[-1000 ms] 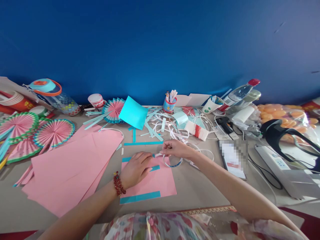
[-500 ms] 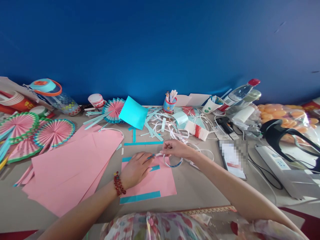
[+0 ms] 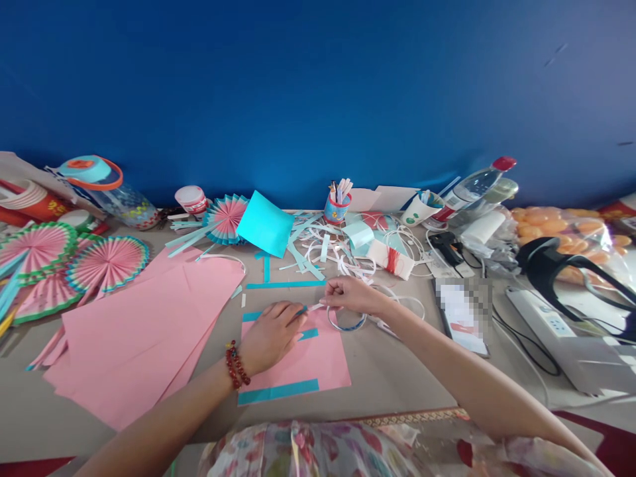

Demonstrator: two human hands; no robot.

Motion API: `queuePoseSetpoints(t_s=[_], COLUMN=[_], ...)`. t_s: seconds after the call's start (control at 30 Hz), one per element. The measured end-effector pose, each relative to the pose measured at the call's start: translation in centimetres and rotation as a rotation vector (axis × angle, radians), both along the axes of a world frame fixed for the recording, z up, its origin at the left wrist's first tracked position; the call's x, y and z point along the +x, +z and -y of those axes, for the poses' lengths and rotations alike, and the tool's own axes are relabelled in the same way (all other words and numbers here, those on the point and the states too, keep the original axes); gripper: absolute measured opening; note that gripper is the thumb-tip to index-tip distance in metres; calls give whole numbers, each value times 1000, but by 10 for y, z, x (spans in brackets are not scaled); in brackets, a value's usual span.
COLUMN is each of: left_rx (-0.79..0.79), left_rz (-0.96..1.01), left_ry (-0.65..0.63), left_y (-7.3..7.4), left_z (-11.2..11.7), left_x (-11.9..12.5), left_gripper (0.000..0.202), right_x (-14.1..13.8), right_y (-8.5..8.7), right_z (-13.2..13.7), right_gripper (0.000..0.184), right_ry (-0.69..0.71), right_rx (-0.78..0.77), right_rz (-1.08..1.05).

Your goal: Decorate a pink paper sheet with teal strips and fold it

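My left hand (image 3: 271,334) lies palm down on a small pink paper sheet (image 3: 318,361) that has blue strips along its edges, fingers pressing the upper blue strip (image 3: 308,334). My right hand (image 3: 350,295) is closed in a pinch on a thin white strip of tape backing at the sheet's top right corner. A roll of tape (image 3: 346,321) lies just under the right hand. A red bead bracelet (image 3: 235,365) is on the left wrist.
Large pink sheets (image 3: 144,324) lie left, pleated paper fans (image 3: 44,255) beyond them. A blue sheet (image 3: 264,224), paper scraps (image 3: 328,248), pen cup (image 3: 336,207), bottle (image 3: 477,185), phone (image 3: 462,315), power strip (image 3: 541,318) and black glue gun (image 3: 566,262) crowd the back and right.
The right hand and the tape roll have shifted slightly right, drawing the white strip away. The left hand stays pressed on the sheet.
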State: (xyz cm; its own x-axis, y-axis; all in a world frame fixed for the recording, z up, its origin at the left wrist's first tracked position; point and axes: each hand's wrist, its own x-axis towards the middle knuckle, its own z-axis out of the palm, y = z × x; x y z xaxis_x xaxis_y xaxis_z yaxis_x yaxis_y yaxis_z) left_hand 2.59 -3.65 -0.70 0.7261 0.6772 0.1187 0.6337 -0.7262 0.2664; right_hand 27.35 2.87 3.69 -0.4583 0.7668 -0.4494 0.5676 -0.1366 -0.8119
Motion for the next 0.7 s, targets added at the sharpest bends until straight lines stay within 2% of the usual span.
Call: queuePoseSetpoints(t_s=[0.1, 0.27, 0.7], left_rx=[5, 41, 62], left_rz=[-19, -65, -52], left_ry=[4, 0, -16], left_y=[0, 3, 1], left_z=[-1, -1, -2], left_x=[0, 0, 0], left_gripper=[34, 38, 36], right_x=[2, 0, -2], right_y=[2, 9, 5], right_z=[0, 1, 11], right_gripper=[32, 21, 18], right_ry=[30, 96, 119], right_rx=[60, 287, 374], right_rz=[120, 486, 679])
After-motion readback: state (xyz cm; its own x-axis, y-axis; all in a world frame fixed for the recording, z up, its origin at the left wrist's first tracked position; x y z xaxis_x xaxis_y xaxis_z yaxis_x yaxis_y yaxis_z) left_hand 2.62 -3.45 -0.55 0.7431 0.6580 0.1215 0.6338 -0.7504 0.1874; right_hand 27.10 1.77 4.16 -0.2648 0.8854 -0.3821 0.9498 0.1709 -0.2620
